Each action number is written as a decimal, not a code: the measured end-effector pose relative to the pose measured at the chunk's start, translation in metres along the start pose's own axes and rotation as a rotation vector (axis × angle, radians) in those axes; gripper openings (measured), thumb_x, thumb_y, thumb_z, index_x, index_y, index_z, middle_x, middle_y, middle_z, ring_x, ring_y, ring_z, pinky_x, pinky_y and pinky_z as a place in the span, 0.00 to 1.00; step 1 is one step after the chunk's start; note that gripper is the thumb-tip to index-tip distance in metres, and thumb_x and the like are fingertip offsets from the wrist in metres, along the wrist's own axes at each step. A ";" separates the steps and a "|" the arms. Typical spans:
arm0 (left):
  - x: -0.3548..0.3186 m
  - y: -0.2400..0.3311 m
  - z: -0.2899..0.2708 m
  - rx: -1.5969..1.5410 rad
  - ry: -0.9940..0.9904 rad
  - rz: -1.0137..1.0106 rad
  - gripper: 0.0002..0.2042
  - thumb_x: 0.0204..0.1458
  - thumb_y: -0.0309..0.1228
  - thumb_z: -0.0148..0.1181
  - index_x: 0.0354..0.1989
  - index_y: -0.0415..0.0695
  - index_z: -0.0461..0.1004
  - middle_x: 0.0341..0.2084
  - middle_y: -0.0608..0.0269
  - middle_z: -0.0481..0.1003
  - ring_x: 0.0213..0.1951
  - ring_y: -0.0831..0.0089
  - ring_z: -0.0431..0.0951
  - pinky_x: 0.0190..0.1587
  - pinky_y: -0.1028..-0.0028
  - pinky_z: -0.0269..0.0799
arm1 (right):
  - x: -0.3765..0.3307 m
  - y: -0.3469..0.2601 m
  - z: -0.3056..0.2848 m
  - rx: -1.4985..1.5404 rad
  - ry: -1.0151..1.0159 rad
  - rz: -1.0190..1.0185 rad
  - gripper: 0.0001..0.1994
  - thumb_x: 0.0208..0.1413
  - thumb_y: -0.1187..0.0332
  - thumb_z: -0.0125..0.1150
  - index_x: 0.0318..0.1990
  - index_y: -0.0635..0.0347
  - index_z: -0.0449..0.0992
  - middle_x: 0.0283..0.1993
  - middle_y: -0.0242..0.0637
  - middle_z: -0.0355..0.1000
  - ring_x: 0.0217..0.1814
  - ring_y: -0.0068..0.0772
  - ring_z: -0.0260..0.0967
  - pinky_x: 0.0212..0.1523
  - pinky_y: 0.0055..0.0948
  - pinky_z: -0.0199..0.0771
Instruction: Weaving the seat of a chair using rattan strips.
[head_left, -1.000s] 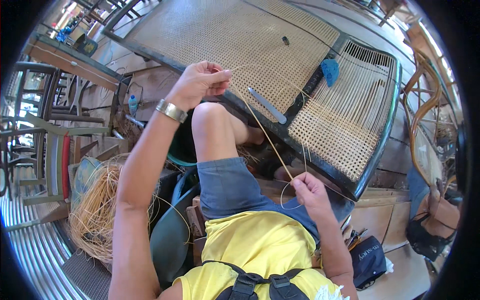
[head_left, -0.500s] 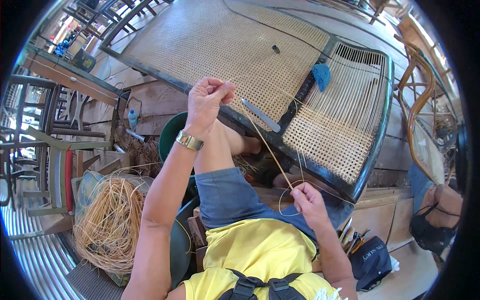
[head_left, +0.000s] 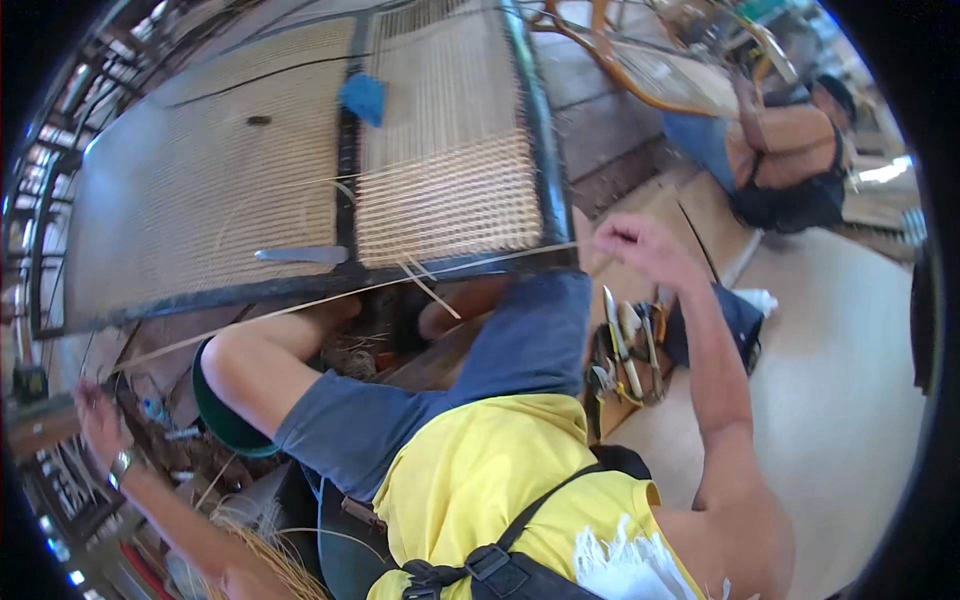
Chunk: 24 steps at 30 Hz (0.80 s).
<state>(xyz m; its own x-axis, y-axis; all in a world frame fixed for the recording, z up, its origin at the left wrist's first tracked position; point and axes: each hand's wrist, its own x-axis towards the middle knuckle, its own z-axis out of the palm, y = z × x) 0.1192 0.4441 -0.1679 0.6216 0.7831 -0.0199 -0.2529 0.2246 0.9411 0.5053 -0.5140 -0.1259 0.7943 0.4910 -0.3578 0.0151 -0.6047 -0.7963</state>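
Single head-worn fisheye view, looking down, tilted, close over lap (head_left: 430,400)

We see a pale straw-coloured cane strand (head_left: 330,297) stretched between our hands, the same tan as the woven cane panel (head_left: 200,190), whose fine open mesh fills a black frame (head_left: 535,130). The right panel (head_left: 450,150) shows plain parallel strands far off and a denser golden weave (head_left: 450,210) nearer. A bright blue cloth (head_left: 363,97) sits on the black bar between the panels. Our shirt (head_left: 490,480) is yellow, our shorts (head_left: 440,400) slate blue, and the harness straps (head_left: 500,560) black. A silver watch (head_left: 122,465) rings the left wrist. A golden bundle of loose cane (head_left: 270,560) lies near left. The floor (head_left: 840,400) is pale beige.
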 end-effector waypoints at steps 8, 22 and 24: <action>0.008 0.037 -0.032 0.620 -0.117 0.237 0.21 0.68 0.28 0.43 0.69 0.39 0.58 0.67 0.56 0.62 0.68 0.71 0.60 0.69 0.73 0.53 | -0.040 0.065 -0.085 -0.173 0.136 0.178 0.09 0.60 0.64 0.62 0.35 0.62 0.78 0.27 0.23 0.69 0.31 0.15 0.63 0.33 0.23 0.65; 0.057 0.075 0.049 0.846 0.060 0.142 0.26 0.66 0.42 0.48 0.67 0.38 0.61 0.65 0.54 0.64 0.62 0.66 0.70 0.57 0.68 0.71 | -0.112 0.164 -0.116 -0.675 0.431 0.078 0.08 0.54 0.67 0.65 0.33 0.63 0.79 0.29 0.41 0.75 0.32 0.34 0.73 0.36 0.33 0.71; 0.048 0.074 0.086 0.985 -0.023 0.175 0.26 0.66 0.42 0.48 0.67 0.39 0.61 0.65 0.55 0.65 0.61 0.66 0.70 0.57 0.69 0.71 | -0.099 0.129 -0.087 -0.546 0.364 0.120 0.09 0.55 0.66 0.65 0.34 0.63 0.78 0.28 0.40 0.75 0.32 0.32 0.72 0.37 0.31 0.71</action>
<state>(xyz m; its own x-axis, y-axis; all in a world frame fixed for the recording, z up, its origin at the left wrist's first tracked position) 0.1943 0.4484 -0.0703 0.6510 0.7457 0.1422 0.3789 -0.4815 0.7903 0.4816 -0.6952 -0.1505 0.9625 0.2153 -0.1651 0.1430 -0.9197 -0.3657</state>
